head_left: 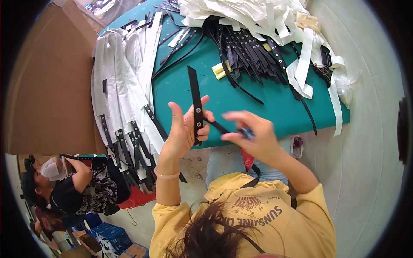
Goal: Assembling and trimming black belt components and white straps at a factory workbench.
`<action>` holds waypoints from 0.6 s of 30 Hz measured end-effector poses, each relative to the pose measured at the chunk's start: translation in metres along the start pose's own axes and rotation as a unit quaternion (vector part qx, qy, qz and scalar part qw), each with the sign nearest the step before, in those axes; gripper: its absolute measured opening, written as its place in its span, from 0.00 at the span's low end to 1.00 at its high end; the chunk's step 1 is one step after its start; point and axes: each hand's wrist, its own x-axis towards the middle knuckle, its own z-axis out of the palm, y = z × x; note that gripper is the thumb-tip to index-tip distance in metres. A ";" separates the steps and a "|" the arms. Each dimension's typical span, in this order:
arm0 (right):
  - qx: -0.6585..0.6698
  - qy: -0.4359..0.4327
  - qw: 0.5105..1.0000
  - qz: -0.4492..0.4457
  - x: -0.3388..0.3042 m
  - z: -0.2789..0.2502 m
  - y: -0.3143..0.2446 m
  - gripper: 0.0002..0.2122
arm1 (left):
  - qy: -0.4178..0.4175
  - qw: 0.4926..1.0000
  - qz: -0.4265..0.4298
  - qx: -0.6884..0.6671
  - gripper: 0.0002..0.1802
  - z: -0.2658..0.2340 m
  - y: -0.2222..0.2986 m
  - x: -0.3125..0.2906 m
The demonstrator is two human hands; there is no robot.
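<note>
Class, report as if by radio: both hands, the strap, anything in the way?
Left hand gripping black strap, thumb raised. Right hand curled around blue item, mostly hidden. Strap's upper length uncovered; nothing lying across it.

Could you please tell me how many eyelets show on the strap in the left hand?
2: an upper eyelet and a lower eyelet, both on the lower half of the black strap; fingers may hide others.

The green bench point(180, 92) carries a fanned heap of black eyelet straps point(249, 53), a pile of loose white strips point(241, 13), a yellow piece point(220, 71) and, leftward, long white bands point(114, 64).
</note>
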 end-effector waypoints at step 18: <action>0.154 0.130 0.973 0.113 0.032 -0.015 0.062 0.07 | 0.110 0.980 0.034 0.165 0.13 0.017 -0.046 0.053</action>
